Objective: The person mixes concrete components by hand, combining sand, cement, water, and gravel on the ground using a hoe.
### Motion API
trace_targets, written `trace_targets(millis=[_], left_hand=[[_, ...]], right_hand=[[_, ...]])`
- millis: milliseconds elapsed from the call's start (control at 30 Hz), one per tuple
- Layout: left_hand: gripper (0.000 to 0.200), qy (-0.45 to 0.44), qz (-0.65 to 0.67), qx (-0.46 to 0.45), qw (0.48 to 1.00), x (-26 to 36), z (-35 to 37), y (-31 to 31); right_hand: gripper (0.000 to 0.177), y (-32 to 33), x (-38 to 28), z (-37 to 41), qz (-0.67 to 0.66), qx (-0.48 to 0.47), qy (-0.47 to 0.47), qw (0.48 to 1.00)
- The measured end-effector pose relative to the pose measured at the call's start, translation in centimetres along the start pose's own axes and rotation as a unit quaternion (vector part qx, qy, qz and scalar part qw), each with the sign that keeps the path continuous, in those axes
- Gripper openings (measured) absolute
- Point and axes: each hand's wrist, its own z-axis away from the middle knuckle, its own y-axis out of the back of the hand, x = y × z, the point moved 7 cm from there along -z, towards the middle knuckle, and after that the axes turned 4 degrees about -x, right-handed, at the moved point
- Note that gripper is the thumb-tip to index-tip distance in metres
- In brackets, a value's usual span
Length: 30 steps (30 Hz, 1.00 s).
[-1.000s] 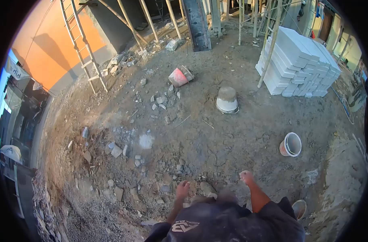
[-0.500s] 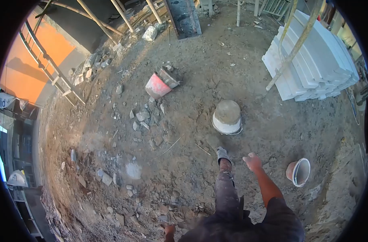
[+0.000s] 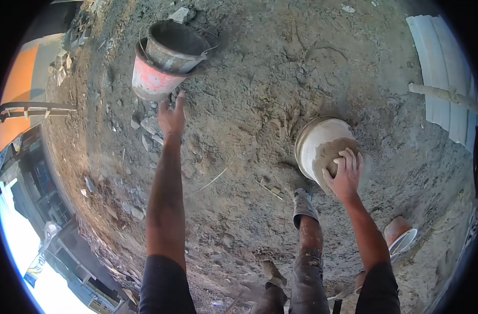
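Observation:
My right hand (image 3: 345,172) is spread over the mud-coated bottom of a white bucket (image 3: 322,137), fingers bent against it. The bucket is tipped on the ground in front of my boot. At the upper left, my left hand (image 3: 171,116) reaches out with its fingers apart, just below a red and grey bucket (image 3: 154,81). A dark bucket (image 3: 176,47) with a wire handle sits inside that one. No contact between my left hand and the red bucket can be made out.
A small pinkish bucket (image 3: 398,232) lies tilted at the lower right. White corrugated sheets (image 3: 440,78) with a pole (image 3: 443,94) across them are at the right. Stones (image 3: 150,125) lie below the nested buckets. A ladder (image 3: 35,108) shows at the left.
My left hand has stretched forward to the nested buckets. My right hand has moved onto the white bucket, which now leans instead of standing upside down. The view has tipped down and come nearer.

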Motion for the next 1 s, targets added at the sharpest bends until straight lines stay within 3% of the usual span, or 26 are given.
trace_targets(millis=[100,133,200,233,267,300,333,367,400,433,467,500,567,633,700,767,800,867,900,967,1000], left_hand=[[0.101,0.024,-0.041,0.064,0.997,3.7,-9.3,2.0],[0.107,0.008,-0.008,0.049,0.999,4.7,-11.4,2.2],[0.112,0.043,-0.052,0.057,0.996,7.5,-13.6,2.8],[0.112,0.015,-0.072,0.049,0.996,7.6,-16.0,2.6],[0.114,0.01,0.031,-0.039,0.999,9.2,-15.1,1.3],[0.116,0.098,-0.006,-0.013,0.995,7.5,-16.7,0.6],[0.117,0.074,-0.065,-0.017,0.995,6.6,-19.7,-0.4],[0.117,0.05,-0.13,-0.021,0.99,6.8,-20.5,-1.3],[0.115,0.066,-0.225,0.027,0.972,6.5,-21.1,-1.5],[0.115,0.062,-0.227,0.019,0.972,5.8,-21.2,-2.2],[0.112,0.087,-0.131,0.047,0.986,3.6,-21.4,-2.4],[0.109,0.116,-0.032,0.076,0.99,1.3,-21.6,-2.7],[0.088,0.115,-0.123,0.134,0.977,2.2,-18.3,-2.0],[0.078,0.063,0.024,0.118,0.991,2.0,-15.0,-1.3],[0.072,0.062,-0.006,0.164,0.985,-1.0,-13.9,-0.3],[0.077,0.087,0.006,0.125,0.988,-0.6,-9.5,1.1],[0.073,0.115,0.056,0.127,0.984,-2.1,-8.2,2.1],[0.063,0.141,0.139,0.142,0.97,-3.6,-4.5,3.9],[0.062,0.14,0.213,0.072,0.964,-5.7,-3.4,3.5],[0.057,0.179,0.147,0.05,0.972,-6.0,2.1,5.5],[0.054,0.193,0.225,0.03,0.954,-6.5,5.1,5.7]], right_hand=[[0.032,3.1,2.4,6.3,0.003,0.048,-0.019,0.999],[0.032,4.1,3.4,8.7,0.023,0.029,-0.042,0.998],[0.035,5.1,5.2,11.2,0.042,0.013,-0.087,0.995],[0.035,5.5,6.0,12.3,0.05,0.009,-0.097,0.994],[0.037,5.6,7.4,14.1,0.098,-0.037,-0.163,0.981],[0.039,5.9,8.8,15.8,0.147,-0.084,-0.225,0.96],[0.049,5.5,10.0,17.4,0.18,-0.144,-0.287,0.93],[0.049,5.1,10.1,17.9,0.181,-0.155,-0.291,0.926],[0.055,4.3,11.5,18.7,-0.025,-0.101,-0.413,0.905],[0.061,2.7,12.6,20.1,-0.227,-0.033,-0.513,0.827],[0.074,1.1,14.2,21.9,-0.199,0.07,-0.579,0.788],[0.076,1.3,16.0,22.7,-0.148,0.112,-0.631,0.754],[0.073,2.3,18.2,23.3,-0.097,0.157,-0.614,0.767],[0.064,1.5,20.0,24.7,-0.1,0.124,-0.618,0.77],[0.056,1.5,18.6,21.1,-0.033,0.024,-0.585,0.81],[0.056,0.8,19.8,21.5,-0.049,0.024,-0.629,0.776],[0.06,0.4,21.2,22.5,0.024,-0.012,-0.628,0.778],[0.061,0.3,21.4,21.7,-0.016,-0.046,-0.631,0.774],[0.06,0.4,21.3,21.3,-0.028,-0.033,-0.632,0.774],[0.059,0.9,20.5,19.2,0.001,-0.05,-0.631,0.774],[0.059,1.3,19.7,17.7,0.0,-0.044,-0.612,0.789]])
